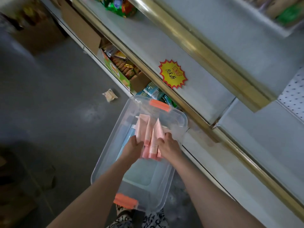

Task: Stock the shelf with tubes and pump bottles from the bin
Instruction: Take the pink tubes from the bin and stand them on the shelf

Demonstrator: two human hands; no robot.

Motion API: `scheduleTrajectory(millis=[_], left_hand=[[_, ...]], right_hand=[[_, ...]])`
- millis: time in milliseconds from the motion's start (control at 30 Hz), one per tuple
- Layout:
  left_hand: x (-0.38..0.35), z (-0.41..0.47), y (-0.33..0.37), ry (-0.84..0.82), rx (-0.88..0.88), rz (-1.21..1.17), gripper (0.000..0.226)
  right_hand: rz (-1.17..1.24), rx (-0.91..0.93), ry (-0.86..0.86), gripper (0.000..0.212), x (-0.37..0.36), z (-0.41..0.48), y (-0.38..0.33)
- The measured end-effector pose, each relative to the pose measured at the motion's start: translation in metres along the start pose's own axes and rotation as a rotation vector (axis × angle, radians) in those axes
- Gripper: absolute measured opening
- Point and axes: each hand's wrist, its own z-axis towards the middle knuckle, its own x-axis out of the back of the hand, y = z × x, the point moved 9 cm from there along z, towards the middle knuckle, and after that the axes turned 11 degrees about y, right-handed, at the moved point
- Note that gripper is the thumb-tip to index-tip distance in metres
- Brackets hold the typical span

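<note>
The clear bin stands on the floor, with two orange handles, one at its far end and one at its near end. Inside it, towards the far end, lies a bunch of pink tubes, at least three; the exact count is hard to tell. The left hand clasps the bunch from its left and the right hand from its right, fingers curled round the tubes. One pale blue item lies in the bin left of the tubes. Right of the bin runs the shelf, bearing one yellow star tag. Beyond the bin's far left corner, one small packet lies on the floor.
</note>
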Motion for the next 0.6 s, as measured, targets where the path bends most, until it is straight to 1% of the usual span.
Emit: scheduleTrajectory(millis=[67,100,167,267,433,533,600], left_hand=[[0.012,-0.020,0.016,-0.008,-0.053,-0.052,0.011],[0.018,-0.029,0.022,-0.017,-0.078,-0.071,0.012],[0.028,-0.047,0.033,-0.042,-0.120,-0.097,0.017],[0.044,-0.074,0.051,-0.071,-0.179,-0.105,0.022],[0.060,-0.119,0.080,-0.112,-0.318,-0.058,0.025],[0.060,-0.147,0.097,-0.131,-0.417,0.000,0.021],[0.057,-0.165,0.109,-0.158,-0.478,0.013,0.024]], right_hand=[[0.035,-0.031,0.014,0.036,0.014,-0.024,0.000],[0.084,-0.060,0.025,0.037,0.022,-0.036,0.001],[0.131,-0.059,0.068,0.038,0.039,-0.059,0.001],[0.230,-0.062,0.075,0.040,0.054,-0.091,0.004],[0.341,-0.030,0.184,0.046,0.085,-0.141,0.008],[0.381,-0.020,0.266,0.044,0.109,-0.175,0.014],[0.402,-0.025,0.316,0.043,0.121,-0.192,0.025]])
